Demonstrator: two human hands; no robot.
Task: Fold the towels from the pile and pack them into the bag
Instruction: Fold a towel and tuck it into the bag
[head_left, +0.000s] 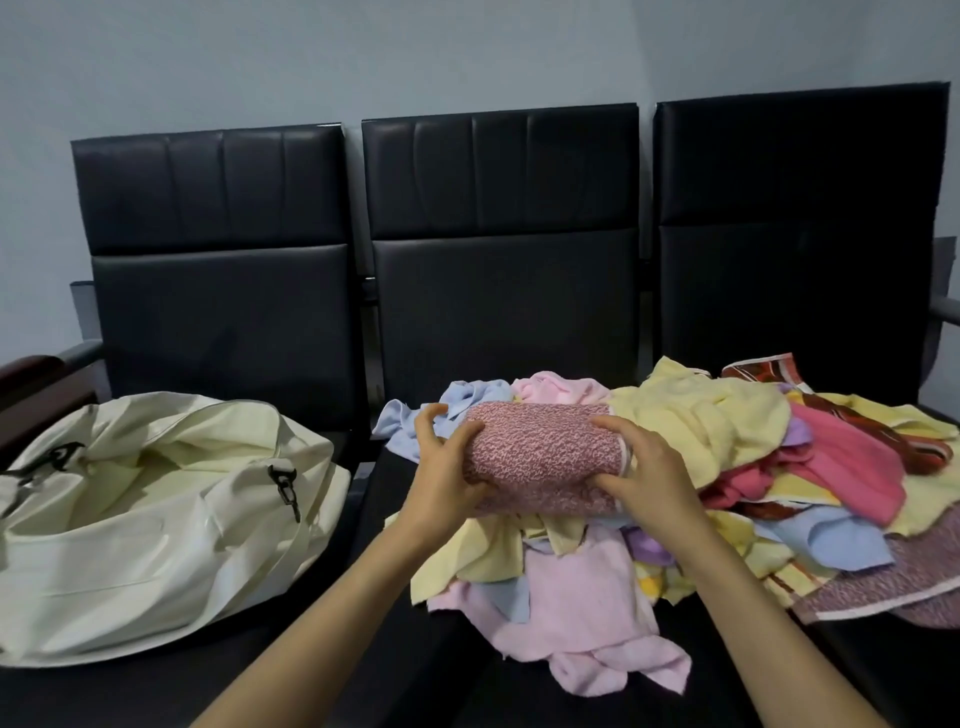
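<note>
A folded speckled pink towel (543, 457) lies on top of the towel pile (727, 467), which spreads over the middle and right seats. My left hand (447, 467) grips the towel's left end, fingers curled over the top and thumb at the front. At the other end my right hand (649, 467) grips it the same way. The pile holds yellow, pink, blue, purple and patterned towels. A cream bag (156, 519) lies open on the left seat, with nothing visible inside.
A row of three black padded seats (498, 312) stands against a pale wall. A dark armrest (36, 384) sits at the far left, behind the bag. A light pink towel (587, 623) hangs toward the front edge of the middle seat.
</note>
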